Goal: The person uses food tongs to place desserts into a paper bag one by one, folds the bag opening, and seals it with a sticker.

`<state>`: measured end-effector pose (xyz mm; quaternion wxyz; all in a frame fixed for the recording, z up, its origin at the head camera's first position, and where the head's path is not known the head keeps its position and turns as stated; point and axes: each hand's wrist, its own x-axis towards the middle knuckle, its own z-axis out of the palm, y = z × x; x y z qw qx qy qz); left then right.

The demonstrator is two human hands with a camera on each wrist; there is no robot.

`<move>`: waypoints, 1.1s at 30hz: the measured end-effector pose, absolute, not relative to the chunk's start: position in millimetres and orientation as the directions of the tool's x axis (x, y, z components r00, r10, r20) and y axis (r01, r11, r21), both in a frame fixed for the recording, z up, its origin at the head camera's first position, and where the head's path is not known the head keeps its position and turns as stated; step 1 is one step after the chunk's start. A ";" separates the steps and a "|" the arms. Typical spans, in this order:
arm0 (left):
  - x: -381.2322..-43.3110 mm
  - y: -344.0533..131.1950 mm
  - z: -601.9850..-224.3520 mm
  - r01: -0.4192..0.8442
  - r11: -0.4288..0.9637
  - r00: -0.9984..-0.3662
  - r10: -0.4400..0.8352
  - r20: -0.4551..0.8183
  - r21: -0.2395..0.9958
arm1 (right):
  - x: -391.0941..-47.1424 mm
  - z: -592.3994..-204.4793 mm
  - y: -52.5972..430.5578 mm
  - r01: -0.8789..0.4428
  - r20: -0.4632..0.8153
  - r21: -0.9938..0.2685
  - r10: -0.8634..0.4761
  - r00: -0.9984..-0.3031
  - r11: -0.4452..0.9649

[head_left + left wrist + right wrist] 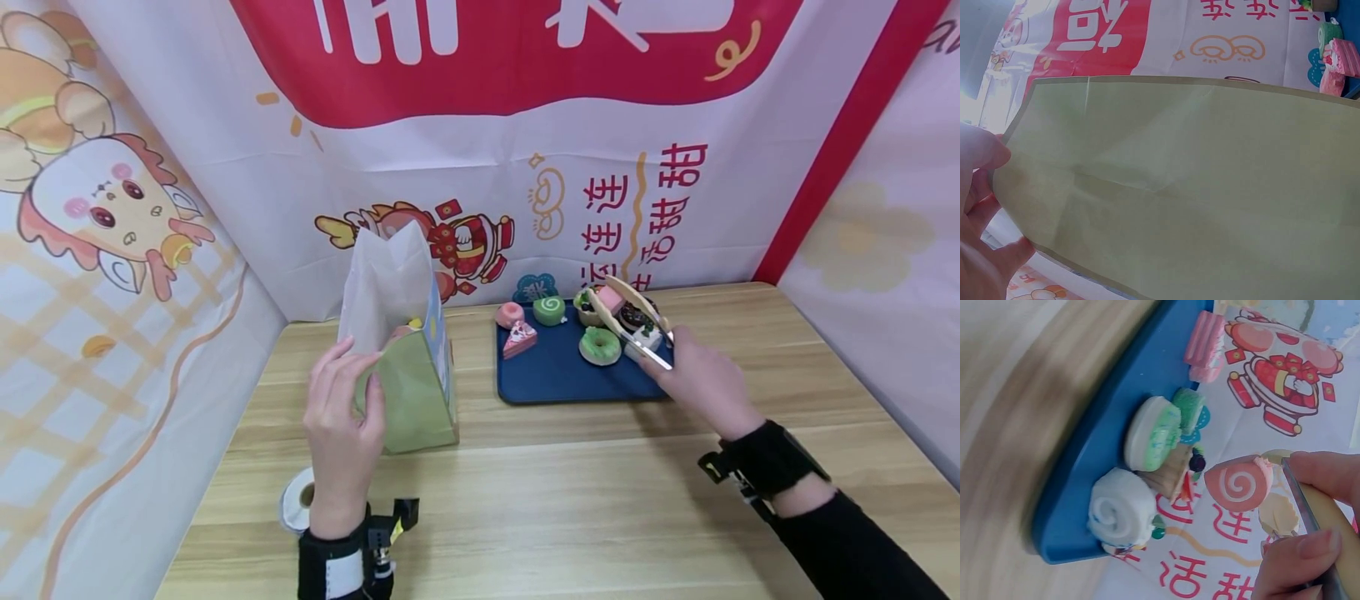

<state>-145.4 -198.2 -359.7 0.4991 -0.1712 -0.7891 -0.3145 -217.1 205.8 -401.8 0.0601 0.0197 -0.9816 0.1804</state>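
Note:
At the left of the table a green paper bag [416, 392] with a white inside stands upright, its top open. My left hand [345, 408] holds its near left edge; the left wrist view shows the fingers and thumb [1016, 253] at that edge. Something pink and yellow peeks out inside the bag. Over the blue tray [555, 387], my right hand [705, 379] grips tongs [626, 321]. Between the tong tips is a pink swirl cake roll [1239, 482], held above the tray.
On the tray lie a pink donut [510, 314], a green swirl roll [549, 311], a pink cake slice [520, 340], a green donut [600, 347], a fruit tart [1169, 472] and a white swirl roll [1121, 506]. A white tape roll [294, 500] lies beside my left wrist. Printed cloth hangs behind the table.

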 end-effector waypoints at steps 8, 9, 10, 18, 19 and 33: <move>-145.9 -198.8 -359.6 0.581 0.743 -0.452 -0.045 0.891 0.333 | -220.6 -390.0 196.7 -0.095 0.143 -0.368 -0.044 -0.989 0.925; -146.0 -198.9 -359.7 0.582 0.743 -0.451 -0.045 0.891 0.332 | -220.6 -388.4 195.5 -0.099 0.146 -0.372 -0.047 -0.988 0.923; -146.2 -199.0 -359.8 0.583 0.742 -0.449 -0.045 0.892 0.331 | -220.6 -386.8 194.2 -0.106 0.152 -0.371 -0.052 -0.987 0.922; -147.7 -200.0 -360.9 0.586 0.740 -0.450 -0.040 0.892 0.329 | -219.6 -375.7 186.0 -0.152 0.196 -0.360 -0.084 -0.977 0.920; -147.9 -200.1 -360.9 0.587 0.740 -0.449 -0.040 0.893 0.329 | -219.6 -374.8 185.2 -0.150 0.194 -0.359 -0.083 -0.977 0.921; -149.6 -202.2 -361.6 0.588 0.736 -0.451 -0.046 0.891 0.335 | -220.8 -356.8 171.8 -0.197 0.237 -0.317 -0.124 -0.963 0.928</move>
